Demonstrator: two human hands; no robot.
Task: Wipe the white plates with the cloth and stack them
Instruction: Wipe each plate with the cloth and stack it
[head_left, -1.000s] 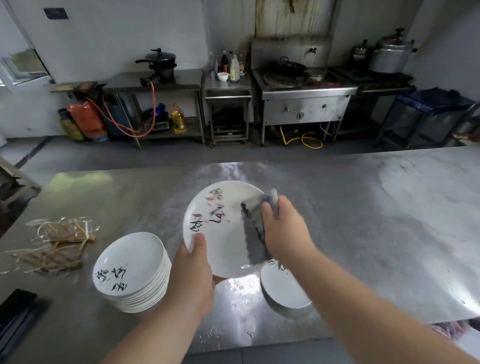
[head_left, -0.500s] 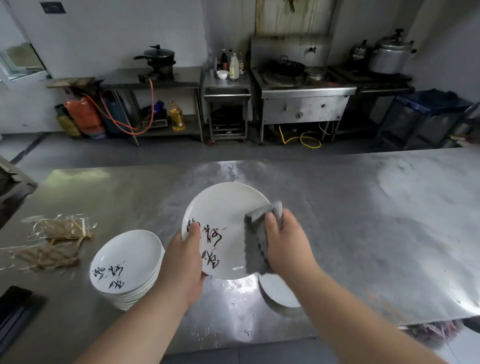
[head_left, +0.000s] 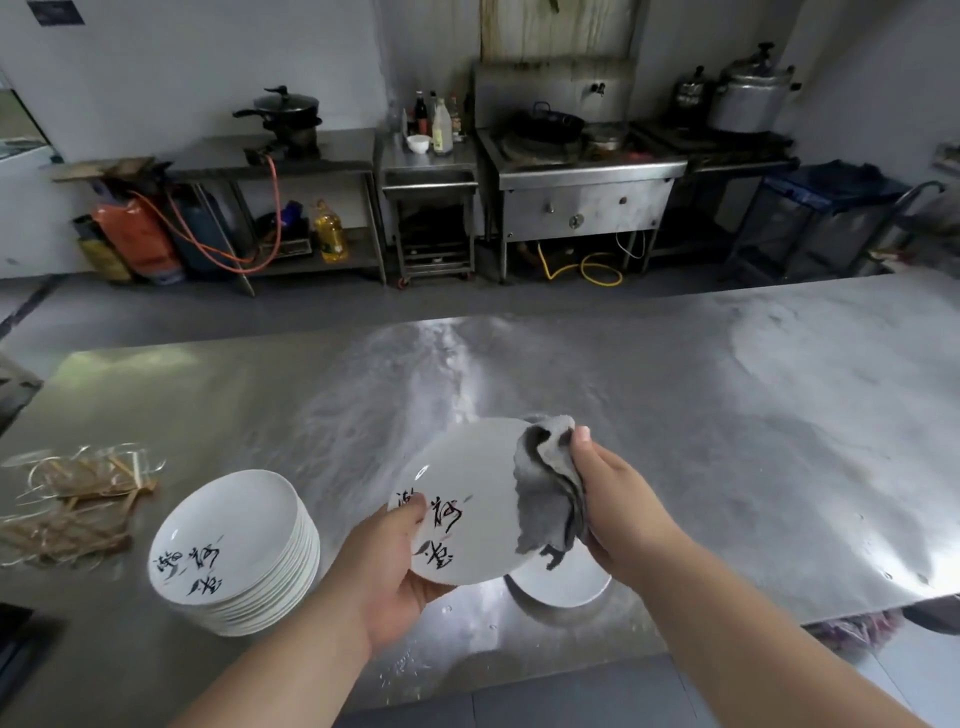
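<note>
My left hand (head_left: 387, 577) grips a white plate (head_left: 467, 483) with black and red brush lettering by its near-left rim, thumb on the face, holding it tilted above the steel table. Over the plate's right edge my right hand (head_left: 610, 509) holds a crumpled grey cloth (head_left: 548, 493), thumb on top. To the left stands a stack of several white plates (head_left: 234, 551) with the same lettering. Another white plate (head_left: 566, 582) lies flat on the table, partly hidden under the held plate and my right hand.
The steel table (head_left: 727, 441) stretches wide to the right and back. A heap of clear wrappers and brown strips (head_left: 72, 504) lies at its left. A dark object (head_left: 21, 649) sits at the near-left corner. Stoves, pots and shelves line the far wall.
The plate has turned in my left hand, so its lettering moved from the top to the near-left. The cloth has bunched up and shifted to the plate's right rim.
</note>
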